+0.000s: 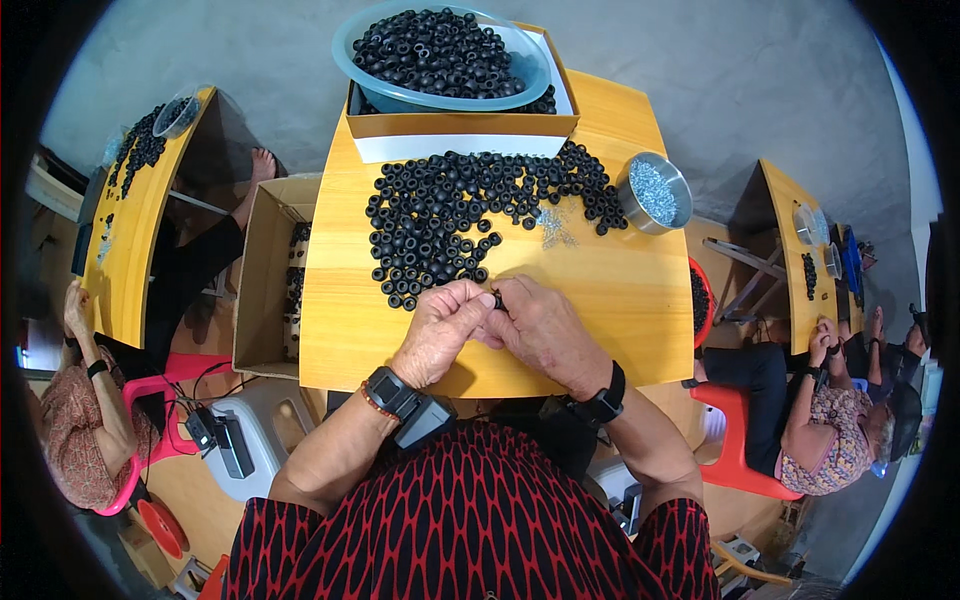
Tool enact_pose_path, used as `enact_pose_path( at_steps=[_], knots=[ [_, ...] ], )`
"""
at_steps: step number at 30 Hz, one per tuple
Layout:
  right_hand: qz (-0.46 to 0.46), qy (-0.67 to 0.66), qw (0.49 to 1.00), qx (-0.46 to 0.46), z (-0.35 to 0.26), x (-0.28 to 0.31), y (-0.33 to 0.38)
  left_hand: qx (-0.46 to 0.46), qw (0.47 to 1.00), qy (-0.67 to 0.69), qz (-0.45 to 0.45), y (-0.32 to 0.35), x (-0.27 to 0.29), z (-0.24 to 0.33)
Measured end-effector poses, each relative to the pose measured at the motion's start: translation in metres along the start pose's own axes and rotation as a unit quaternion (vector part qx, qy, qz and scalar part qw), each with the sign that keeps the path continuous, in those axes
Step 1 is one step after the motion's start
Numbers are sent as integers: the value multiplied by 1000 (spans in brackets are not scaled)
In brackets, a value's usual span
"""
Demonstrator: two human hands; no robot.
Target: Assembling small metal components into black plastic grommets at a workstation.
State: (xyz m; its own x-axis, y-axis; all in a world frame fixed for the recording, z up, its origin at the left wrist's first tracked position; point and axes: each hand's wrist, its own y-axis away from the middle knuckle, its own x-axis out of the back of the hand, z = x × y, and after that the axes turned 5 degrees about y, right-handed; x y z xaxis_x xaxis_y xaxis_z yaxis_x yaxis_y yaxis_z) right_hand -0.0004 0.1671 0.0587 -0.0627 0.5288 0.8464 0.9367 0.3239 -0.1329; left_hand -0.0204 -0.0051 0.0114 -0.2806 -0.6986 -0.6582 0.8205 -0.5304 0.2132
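Near the front of the yellow wooden table [620,335], my left hand [447,325] and my right hand [535,325] meet, fingers pinched together. Between the fingertips a small black ring-shaped part [498,300] shows, mostly covered. It looks like the pieces in the loose pile of black round parts [430,220] just beyond my hands. A small scatter of shiny metal bits [556,228] lies by the pile's right side. To the right of it a metal bowl [680,215] holds many more of these bits.
A translucent blue basin [345,50] heaped with black parts sits in a cardboard box [470,125] at the far edge. An open carton [262,290] stands left of the table. People work at side tables, left [150,230] and right [785,220]. A red stool [735,440] stands right.
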Motion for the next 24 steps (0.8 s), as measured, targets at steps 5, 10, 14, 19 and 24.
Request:
enact_pose_path(
  at_steps=[5,10,14,19,24],
  knots=[
    [32,-13,999,2,4,-12,1,-36,997,-59,33,1,-2,-10],
    [33,11,999,15,10,-16,2,-46,994,-85,46,1,-10,-6],
    [45,53,997,38,11,-19,3,-56,990,-114,54,3,-11,-5],
    [0,50,998,35,15,-10,2,-37,991,-117,46,2,-14,4],
    [-61,-43,996,50,25,3,9,47,961,-273,-11,-1,-15,14]
  ],
)
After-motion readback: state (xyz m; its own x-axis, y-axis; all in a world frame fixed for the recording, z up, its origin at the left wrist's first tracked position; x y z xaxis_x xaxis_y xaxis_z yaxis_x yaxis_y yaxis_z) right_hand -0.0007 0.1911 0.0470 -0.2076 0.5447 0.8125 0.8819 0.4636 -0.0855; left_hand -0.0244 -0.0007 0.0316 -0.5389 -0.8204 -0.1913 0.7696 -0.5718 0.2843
